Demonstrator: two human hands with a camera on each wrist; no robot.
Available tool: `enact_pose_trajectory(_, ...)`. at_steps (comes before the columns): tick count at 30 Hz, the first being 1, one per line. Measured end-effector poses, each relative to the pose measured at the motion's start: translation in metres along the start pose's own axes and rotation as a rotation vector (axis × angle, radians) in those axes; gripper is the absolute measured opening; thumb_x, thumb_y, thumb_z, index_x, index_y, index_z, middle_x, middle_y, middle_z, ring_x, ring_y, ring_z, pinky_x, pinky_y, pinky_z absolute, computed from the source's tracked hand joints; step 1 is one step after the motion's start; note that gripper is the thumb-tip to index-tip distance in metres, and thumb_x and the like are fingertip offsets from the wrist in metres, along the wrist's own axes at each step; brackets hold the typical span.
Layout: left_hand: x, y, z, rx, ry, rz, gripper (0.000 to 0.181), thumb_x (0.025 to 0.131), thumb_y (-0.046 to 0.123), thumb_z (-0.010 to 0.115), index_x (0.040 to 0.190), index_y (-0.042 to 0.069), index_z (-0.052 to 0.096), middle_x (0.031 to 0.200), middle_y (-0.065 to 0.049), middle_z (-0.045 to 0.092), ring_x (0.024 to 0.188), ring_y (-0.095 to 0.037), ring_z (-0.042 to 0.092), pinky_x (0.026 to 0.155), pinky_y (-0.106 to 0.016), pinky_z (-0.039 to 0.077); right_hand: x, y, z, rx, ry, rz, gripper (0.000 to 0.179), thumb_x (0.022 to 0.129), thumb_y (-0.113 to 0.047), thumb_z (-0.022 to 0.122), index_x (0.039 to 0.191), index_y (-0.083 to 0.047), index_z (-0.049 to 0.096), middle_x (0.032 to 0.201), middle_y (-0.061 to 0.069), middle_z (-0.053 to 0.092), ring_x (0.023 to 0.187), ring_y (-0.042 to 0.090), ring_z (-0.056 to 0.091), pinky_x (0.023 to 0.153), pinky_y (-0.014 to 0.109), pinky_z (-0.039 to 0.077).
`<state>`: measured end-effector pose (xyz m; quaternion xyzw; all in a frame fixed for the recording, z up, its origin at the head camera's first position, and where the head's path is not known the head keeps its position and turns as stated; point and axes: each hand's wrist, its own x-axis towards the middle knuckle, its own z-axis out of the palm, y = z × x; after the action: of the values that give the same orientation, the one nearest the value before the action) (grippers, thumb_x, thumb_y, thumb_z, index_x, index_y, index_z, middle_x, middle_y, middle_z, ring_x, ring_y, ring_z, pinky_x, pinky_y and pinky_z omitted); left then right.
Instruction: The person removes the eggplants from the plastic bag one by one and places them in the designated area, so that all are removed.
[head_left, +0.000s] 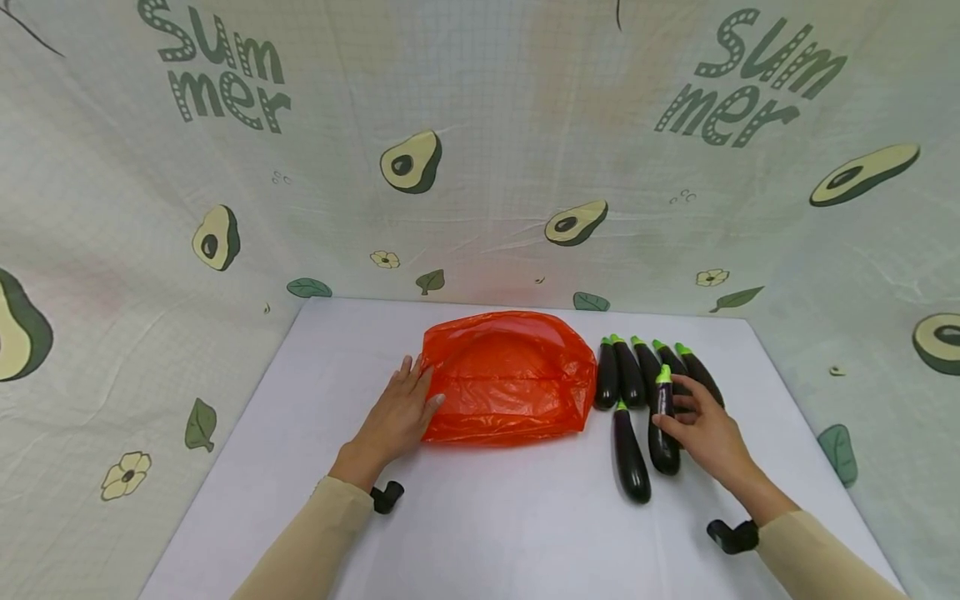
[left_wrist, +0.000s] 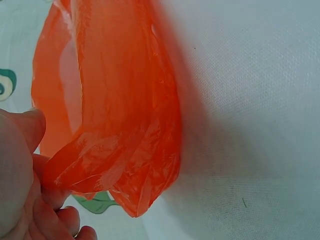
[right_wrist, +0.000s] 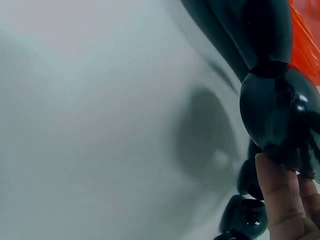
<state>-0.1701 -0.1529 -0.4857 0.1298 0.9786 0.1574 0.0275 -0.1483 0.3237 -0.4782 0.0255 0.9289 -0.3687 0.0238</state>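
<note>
My left hand [head_left: 396,415] is at the left side of a red plastic bag [head_left: 510,396] lying on the white table. In the left wrist view, my thumb and fingers pinch the gathered edge of that bag. My right hand [head_left: 705,429] holds an eggplant [head_left: 664,400] between thumb and fingers, its bright green stem end up. In the head view it overlaps another dark eggplant [head_left: 664,454]. The right wrist view has the rounded glossy end of the held eggplant [right_wrist: 275,105] right at my fingertips. Beside it on the left lies a long eggplant [head_left: 631,458].
Several more eggplants [head_left: 606,375] lie in a row right of the bag, green ends toward the back. Printed cloth [head_left: 487,208] with avocados hangs behind and beside the table [head_left: 480,517]. A black wrist device [head_left: 733,537] sits at my right sleeve.
</note>
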Motion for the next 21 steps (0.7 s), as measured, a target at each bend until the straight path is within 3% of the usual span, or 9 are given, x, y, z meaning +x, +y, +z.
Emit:
enact_pose_trajectory(13, 0.0004, 0.0001, -0.0003, 0.001, -0.011, -0.007, 0.07, 0.11, 0.04, 0.055, 0.164, 0.0, 0.033, 0.173, -0.019, 0.028, 0.164, -0.038, 0.009, 0.13, -0.056, 0.021, -0.0083, 0.005, 0.0047, 0.005, -0.111, 0.039, 0.083, 0.096, -0.031, 0.078, 0.16, -0.002, 0.034, 0.14, 0.04, 0.057, 0.117, 0.05, 0.069, 0.071, 0.035, 0.061)
enact_pose_trajectory(21, 0.0008, 0.0001, 0.0003, -0.004, -0.016, -0.01, 0.071, 0.11, 0.04, 0.055, 0.164, 0.001, 0.032, 0.172, -0.019, 0.029, 0.164, -0.038, 0.009, 0.13, -0.056, 0.02, -0.0106, 0.007, 0.006, -0.03, -0.132, 0.056, 0.08, 0.096, -0.03, 0.078, 0.158, -0.002, 0.037, 0.137, 0.038, 0.061, 0.109, 0.043, 0.073, 0.068, 0.033, 0.058)
